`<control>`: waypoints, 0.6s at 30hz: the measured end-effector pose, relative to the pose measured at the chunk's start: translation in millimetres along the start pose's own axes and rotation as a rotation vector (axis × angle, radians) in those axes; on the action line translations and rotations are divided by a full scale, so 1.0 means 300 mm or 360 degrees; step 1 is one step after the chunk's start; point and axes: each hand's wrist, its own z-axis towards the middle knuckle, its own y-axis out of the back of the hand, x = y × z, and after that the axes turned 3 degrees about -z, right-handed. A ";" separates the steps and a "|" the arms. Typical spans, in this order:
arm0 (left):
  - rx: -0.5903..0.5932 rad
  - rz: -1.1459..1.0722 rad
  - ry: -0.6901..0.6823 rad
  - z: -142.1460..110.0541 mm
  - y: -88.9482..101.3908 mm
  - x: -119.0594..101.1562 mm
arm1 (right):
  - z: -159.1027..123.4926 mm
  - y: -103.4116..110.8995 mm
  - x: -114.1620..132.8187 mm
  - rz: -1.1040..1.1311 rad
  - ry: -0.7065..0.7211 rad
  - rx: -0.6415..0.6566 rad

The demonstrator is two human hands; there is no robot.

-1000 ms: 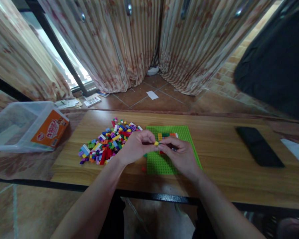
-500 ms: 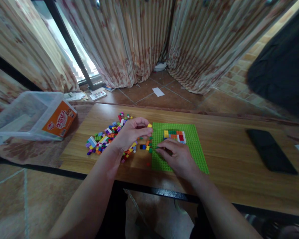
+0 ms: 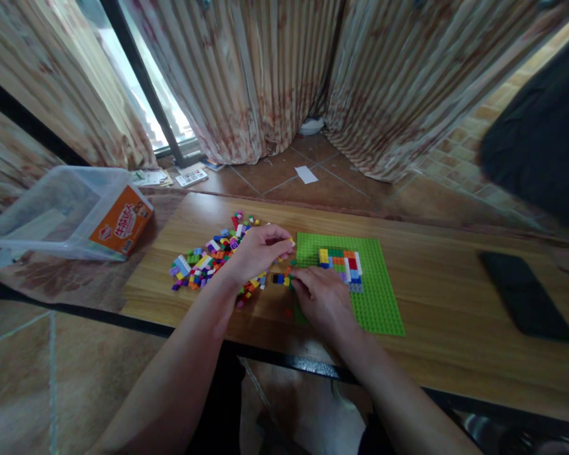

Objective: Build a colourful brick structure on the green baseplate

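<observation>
My left hand (image 3: 265,246) is pinched on a small yellow toy brick (image 3: 292,241), mostly hidden by the fingers, just off the left edge of the green baseplate (image 3: 382,297). My right hand (image 3: 323,297) reaches over that same edge. Its thumb and index finger come together beside a small row of loose bricks (image 3: 278,279); what lies between the fingertips is too small to make out. On the baseplate stands a low multicoloured brick build (image 3: 352,264), partly behind my right hand. A mixed brick pile (image 3: 203,262) lies under and left of my left wrist.
A clear plastic bin (image 3: 57,215) with an orange label stands left of the wooden table (image 3: 436,297). Toward the table's right end lies a black flat device (image 3: 526,296). One red brick (image 3: 287,313) sits near the front edge. Curtains (image 3: 246,82) hang behind.
My right hand has shifted left from over the baseplate to the loose bricks at its edge, uncovering more of the build. My left hand still pinches the yellow brick. The view has shifted slightly.
</observation>
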 end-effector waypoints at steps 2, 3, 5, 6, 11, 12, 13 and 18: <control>-0.0015 0.0041 -0.0030 0.001 0.004 0.004 | -0.007 0.002 0.001 -0.0011 0.0024 0.0025; -0.0019 0.0061 -0.0042 0.002 0.005 0.006 | -0.010 0.003 0.002 -0.0031 0.0036 0.0038; -0.0006 0.0106 -0.0059 0.004 0.006 0.013 | -0.012 0.002 0.004 -0.0089 0.0049 0.0054; 0.0013 0.0128 -0.0070 0.006 0.006 0.018 | -0.012 -0.001 0.005 -0.0117 0.0052 0.0059; 0.0058 0.0290 -0.0150 0.017 0.013 0.052 | -0.007 -0.019 0.016 -0.0163 0.0089 0.0060; 0.0060 0.0333 -0.0168 0.020 0.015 0.056 | -0.007 -0.022 0.019 -0.0163 0.0096 0.0059; 0.0070 0.0370 -0.0185 0.021 0.018 0.060 | -0.007 -0.023 0.021 -0.0160 0.0099 0.0058; 0.0077 0.0464 -0.0233 0.025 0.025 0.063 | -0.009 -0.020 0.031 -0.0114 0.0035 0.0048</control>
